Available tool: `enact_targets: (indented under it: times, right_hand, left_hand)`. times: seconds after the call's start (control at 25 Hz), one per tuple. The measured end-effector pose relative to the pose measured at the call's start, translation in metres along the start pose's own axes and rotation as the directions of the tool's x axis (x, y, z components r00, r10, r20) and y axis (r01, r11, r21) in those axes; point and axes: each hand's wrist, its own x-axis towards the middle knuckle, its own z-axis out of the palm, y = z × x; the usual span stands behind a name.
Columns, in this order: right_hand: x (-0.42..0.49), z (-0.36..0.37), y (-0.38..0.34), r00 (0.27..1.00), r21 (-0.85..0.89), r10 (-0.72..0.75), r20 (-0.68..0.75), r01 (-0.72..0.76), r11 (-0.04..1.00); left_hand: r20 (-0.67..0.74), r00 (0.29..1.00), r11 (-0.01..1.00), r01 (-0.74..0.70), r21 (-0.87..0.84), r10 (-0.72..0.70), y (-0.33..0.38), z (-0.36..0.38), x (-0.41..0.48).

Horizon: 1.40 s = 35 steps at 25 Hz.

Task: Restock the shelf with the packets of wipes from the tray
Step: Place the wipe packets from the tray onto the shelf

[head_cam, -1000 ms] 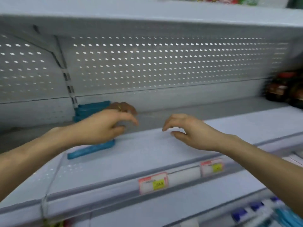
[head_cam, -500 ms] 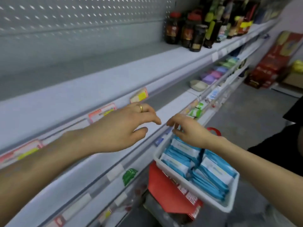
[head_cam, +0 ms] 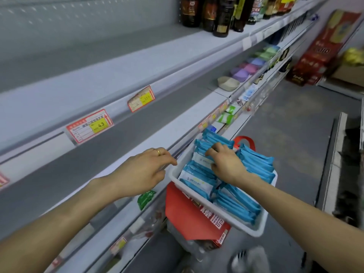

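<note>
We note a grey floor (head_cam: 285,134), a pale perforated back panel (head_cam: 78,16), dark bottles (head_cam: 222,16) at top right, pastel bowls (head_cam: 250,67) below them, and red cartons (head_cam: 319,52) stacked at the aisle's far end.

One tray (head_cam: 236,221) holds well over ten packets (head_cam: 254,162), too tightly packed to count exactly. Two hands: left hand (head_cam: 141,174), right hand (head_cam: 226,164). One ring (head_cam: 158,152). Two whole price tags (head_cam: 89,126) sit on the upper shelf (head_cam: 98,75) edge.
</note>
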Motion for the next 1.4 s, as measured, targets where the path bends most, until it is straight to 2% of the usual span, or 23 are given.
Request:
enact_targets:
  times: [0.2,0.4,0.64,0.76,0.92,1.2,1.4]
  right_hand:
    - [0.0,0.007,0.002,0.991,-0.159,-0.116,-0.063,0.105,0.982]
    - [-0.005,0.01,0.0,0.975,-0.305,-0.215,-0.049,0.191,0.933]
    - [-0.006,0.018,-0.004,0.999,-0.11,-0.034,-0.023,0.031,0.993]
    - [-0.002,0.017,-0.005,0.993,0.034,-0.108,0.039,0.106,0.994]
    - [0.001,0.021,-0.011,0.979,0.028,-0.176,0.101,0.174,0.984]
    - [-0.027,-0.013,0.017,0.995,0.15,-0.098,0.036,0.092,0.984]
    - [-0.068,-0.029,0.034,0.996,0.251,-0.076,0.051,0.06,0.966]
  left_hand:
    - [0.013,1.0,1.0,0.024,0.001,-0.024,-0.006,0.002,0.007]
    - [0.025,1.0,0.999,0.013,-0.035,-0.012,-0.012,0.005,0.015]
    - [0.021,1.0,0.995,-0.009,-0.096,0.011,-0.02,0.003,0.022]
    - [0.032,0.999,0.995,-0.011,-0.094,0.014,-0.024,0.005,0.027]
    - [0.073,0.997,0.993,-0.01,-0.12,0.019,-0.025,0.012,0.041]
    - [0.114,0.991,0.993,-0.058,-0.101,0.069,-0.025,0.033,0.125]
    - [0.169,0.967,0.982,-0.188,-0.021,0.189,-0.008,0.067,0.181]
